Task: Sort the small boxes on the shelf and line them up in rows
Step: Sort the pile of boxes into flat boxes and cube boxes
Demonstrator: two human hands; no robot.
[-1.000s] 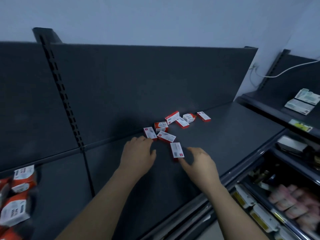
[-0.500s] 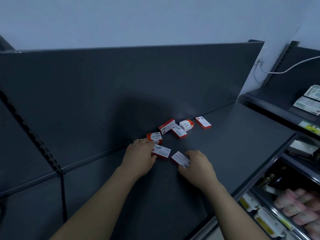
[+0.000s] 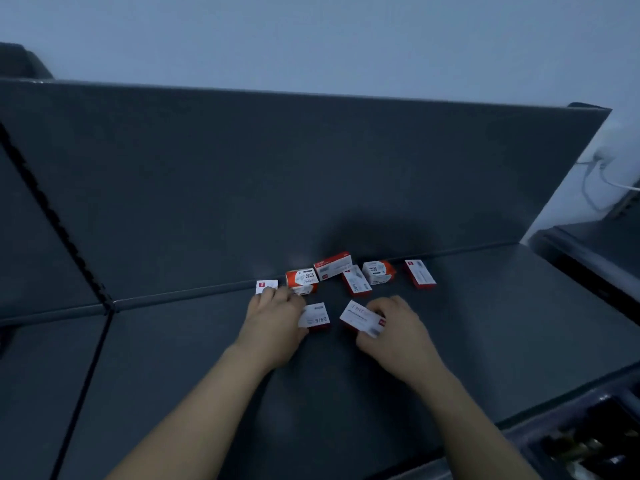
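Observation:
Several small red-and-white boxes lie scattered on the dark shelf (image 3: 485,323) near its back panel. My right hand (image 3: 398,336) grips one flat box (image 3: 362,318) between thumb and fingers, tilted off the shelf. My left hand (image 3: 275,323) rests palm down with its fingertips on the leftmost box (image 3: 266,286); a flat box marked 24/6 (image 3: 316,317) lies against its thumb side. Behind them sit an orange-sided box (image 3: 302,279), a box on edge (image 3: 333,265), a flat box (image 3: 356,285), a chunkier box (image 3: 378,271) and a flat box at the right (image 3: 419,274).
The shelf's upright back panel (image 3: 311,174) rises right behind the boxes. A slotted post (image 3: 55,220) divides this bay from the left one. At right another shelf unit (image 3: 588,258) adjoins, with a white cable (image 3: 620,184) above and a lower shelf of goods (image 3: 588,445).
The view has swung left and closer. My right hand has closed on the flat box and lifted its edge. My left hand has slid to the leftmost box.

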